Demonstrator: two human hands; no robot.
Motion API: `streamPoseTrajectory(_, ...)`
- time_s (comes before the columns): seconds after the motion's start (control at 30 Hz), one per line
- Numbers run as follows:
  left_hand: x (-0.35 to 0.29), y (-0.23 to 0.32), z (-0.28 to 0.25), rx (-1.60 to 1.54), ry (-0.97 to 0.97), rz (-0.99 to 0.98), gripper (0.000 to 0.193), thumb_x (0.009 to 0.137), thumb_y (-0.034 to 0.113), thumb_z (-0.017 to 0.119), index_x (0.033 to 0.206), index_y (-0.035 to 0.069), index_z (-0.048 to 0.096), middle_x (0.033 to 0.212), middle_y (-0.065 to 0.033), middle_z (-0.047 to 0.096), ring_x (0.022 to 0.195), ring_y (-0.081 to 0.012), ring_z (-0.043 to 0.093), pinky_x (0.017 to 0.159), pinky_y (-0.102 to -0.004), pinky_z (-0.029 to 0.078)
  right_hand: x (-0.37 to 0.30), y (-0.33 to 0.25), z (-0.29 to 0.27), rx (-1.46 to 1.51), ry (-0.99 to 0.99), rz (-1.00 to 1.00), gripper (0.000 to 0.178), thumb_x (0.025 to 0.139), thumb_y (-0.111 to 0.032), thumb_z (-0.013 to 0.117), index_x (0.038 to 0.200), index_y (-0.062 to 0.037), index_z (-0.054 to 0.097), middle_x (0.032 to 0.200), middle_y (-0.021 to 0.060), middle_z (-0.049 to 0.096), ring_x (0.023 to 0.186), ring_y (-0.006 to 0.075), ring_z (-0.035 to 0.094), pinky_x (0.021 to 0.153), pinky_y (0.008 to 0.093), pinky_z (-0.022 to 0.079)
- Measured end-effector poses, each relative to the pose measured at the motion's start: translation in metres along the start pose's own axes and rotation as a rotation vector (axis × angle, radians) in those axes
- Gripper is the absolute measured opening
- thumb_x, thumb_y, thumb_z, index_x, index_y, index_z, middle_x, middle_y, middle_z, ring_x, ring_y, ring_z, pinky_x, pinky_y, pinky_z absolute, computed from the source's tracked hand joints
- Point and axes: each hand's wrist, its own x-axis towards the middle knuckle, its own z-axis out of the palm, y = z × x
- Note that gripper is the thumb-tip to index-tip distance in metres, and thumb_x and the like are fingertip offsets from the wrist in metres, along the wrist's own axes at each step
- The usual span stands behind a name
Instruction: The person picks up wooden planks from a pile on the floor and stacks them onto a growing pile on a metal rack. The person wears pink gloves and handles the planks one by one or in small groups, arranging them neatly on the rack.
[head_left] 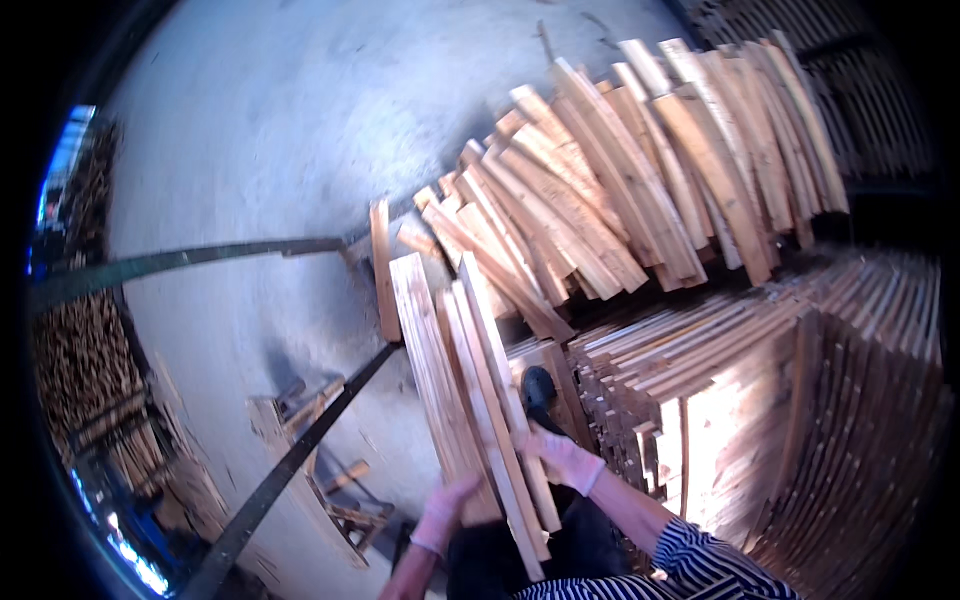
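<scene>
- I am gripping a bundle of wooden slats (470, 390) with both hands; left hand (445, 515) fingers are closing under its near end, right hand (562, 458) fingers are clamping its edge.
- The bundle is hanging above the concrete floor (250, 150), beside the stacked slats (700, 390).
- The carrying step seems in hand; any next move is calling for a level, even grip.

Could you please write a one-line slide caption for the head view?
Both hands, left and right, grip a bundle of slats beside stacked wood.
</scene>
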Motion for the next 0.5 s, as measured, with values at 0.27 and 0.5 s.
streamPoseTrajectory(0.27,-0.087,-0.050,0.027,0.584,0.085,0.429,0.086,0.071,0.027,0.093,0.136,-0.001,0.044,0.119,-0.0140,0.064,0.107,-0.0239,0.064,0.093,-0.0380,0.054,-0.018,-0.017,0.007,0.049,-0.087,-0.077,0.072,0.089,-0.029,0.080,0.150,-0.0059,0.049,0.141,0.0042,0.060,0.129,0.0148,0.056,0.113,0.0325,0.041)
streamPoseTrajectory(0.5,-0.099,0.116,0.055,0.362,-0.310,0.554,0.069,0.090,0.035,0.068,0.144,0.001,0.042,0.128,-0.0122,0.058,0.114,-0.0237,0.061,0.096,-0.0390,0.053,-0.116,-0.056,0.133,-0.621,0.089,-0.487,0.108,0.080,-0.032,0.087,0.162,-0.0069,0.022,0.148,0.0164,0.052,0.136,0.0248,0.049,0.115,0.0361,0.038)
